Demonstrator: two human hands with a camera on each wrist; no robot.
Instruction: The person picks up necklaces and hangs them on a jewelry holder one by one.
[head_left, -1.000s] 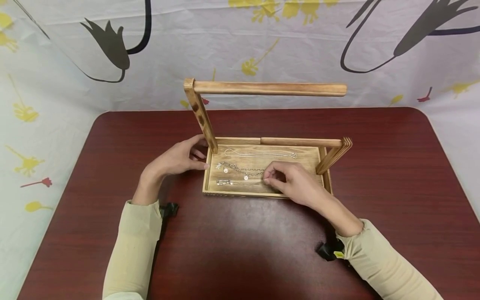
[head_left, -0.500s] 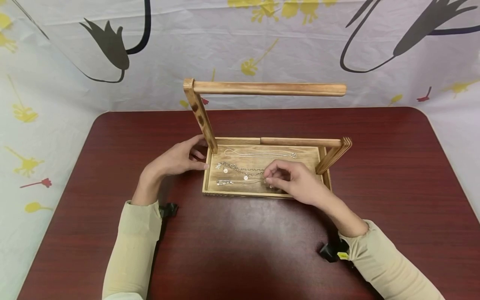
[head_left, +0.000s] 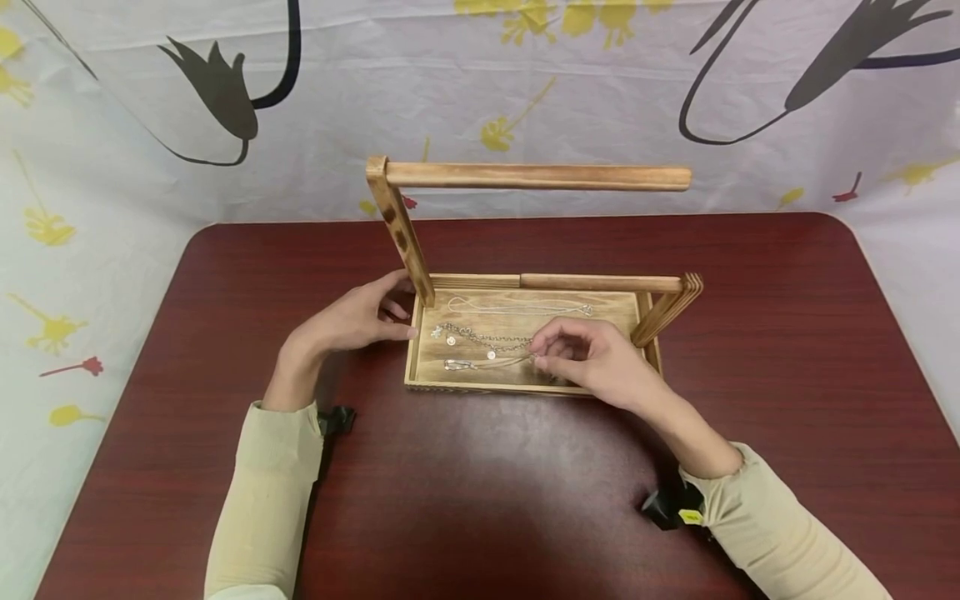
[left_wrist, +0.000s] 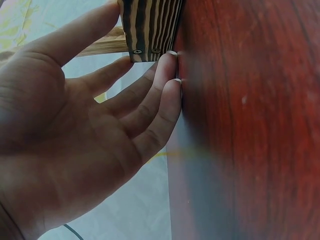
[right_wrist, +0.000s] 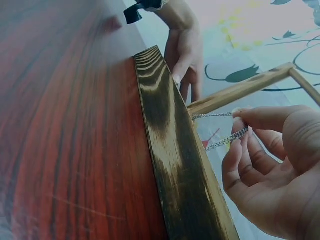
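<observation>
A wooden tray (head_left: pixel 480 387) holds several silver chains. My left hand (head_left: pixel 352 315) is at its left end, with relaxed fingers and the thumb touching the end wall; in the left wrist view the fingertips (left_wrist: pixel 171 95) lie by the tabletop. Over the tray's right part, my right hand (head_left: pixel 592 358) pinches the front silver chain (head_left: pixel 498 364) between thumb and index finger. That chain's left end (head_left: pixel 457 364) lies on the tray floor. Behind it lies a charm chain (head_left: pixel 472 335), its right part hidden by my hand. A thin chain (head_left: pixel 517 308) stretches along the back.
A wooden post (head_left: pixel 401 233) rises at the tray's left end and carries a long bar (head_left: pixel 540 177) above the back. A lower bar (head_left: pixel 600 283) joins a short right post (head_left: pixel 667 308). The dark red table (head_left: pixel 480 500) lies around, with a patterned cloth (head_left: pixel 360 92) behind it.
My right hand has shifted slightly to the right, and the front chain's left end has slid right with it. The left hand and the tray have stayed put.
</observation>
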